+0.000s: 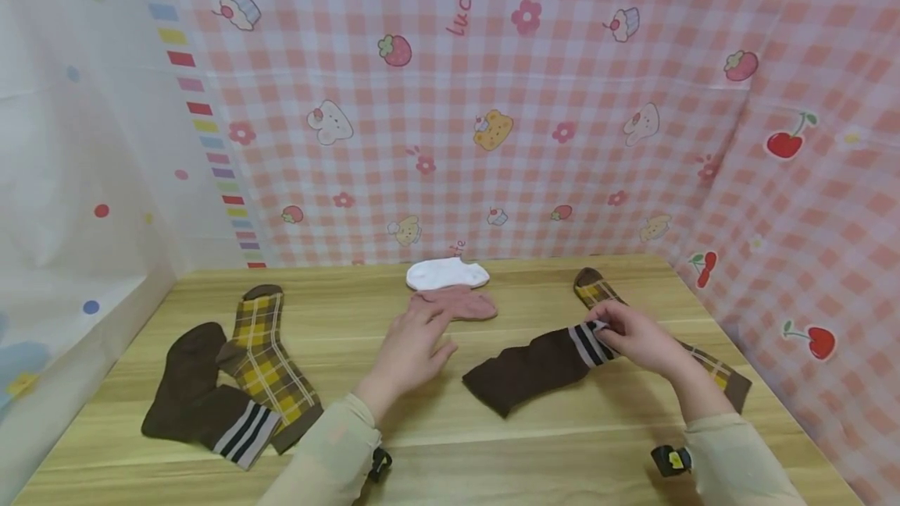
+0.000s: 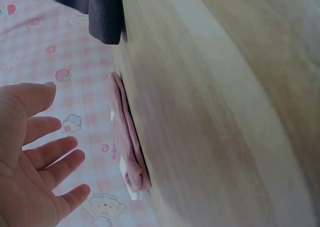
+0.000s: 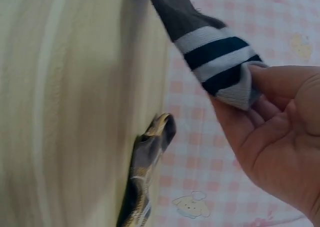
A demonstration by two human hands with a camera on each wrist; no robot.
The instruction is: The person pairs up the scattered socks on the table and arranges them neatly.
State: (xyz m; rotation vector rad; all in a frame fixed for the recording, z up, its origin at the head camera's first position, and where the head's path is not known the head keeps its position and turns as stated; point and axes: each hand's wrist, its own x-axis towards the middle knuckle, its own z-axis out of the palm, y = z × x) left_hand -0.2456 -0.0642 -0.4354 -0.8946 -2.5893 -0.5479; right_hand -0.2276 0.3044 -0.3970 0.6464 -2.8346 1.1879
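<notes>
My right hand (image 1: 636,336) pinches the striped cuff of a dark brown sock (image 1: 530,369) between thumb and fingers. In the right wrist view the grey and navy bands of this sock (image 3: 220,59) show right at the fingertips, and the cuff is raised off the table. Near the table's middle my left hand (image 1: 415,346) hovers with its fingers spread and nothing in them. Just beyond its fingertips lies a pink sock (image 1: 464,303), with a white ankle sock (image 1: 446,273) behind it. A yellow plaid sock (image 1: 710,365) lies partly hidden behind the right hand.
On the left of the wooden table (image 1: 436,467) another dark brown striped sock (image 1: 190,393) lies against a second yellow plaid sock (image 1: 270,358). A pink checked cloth (image 1: 457,178) hangs along the back and right side, and a white dotted cloth (image 1: 91,256) at the left.
</notes>
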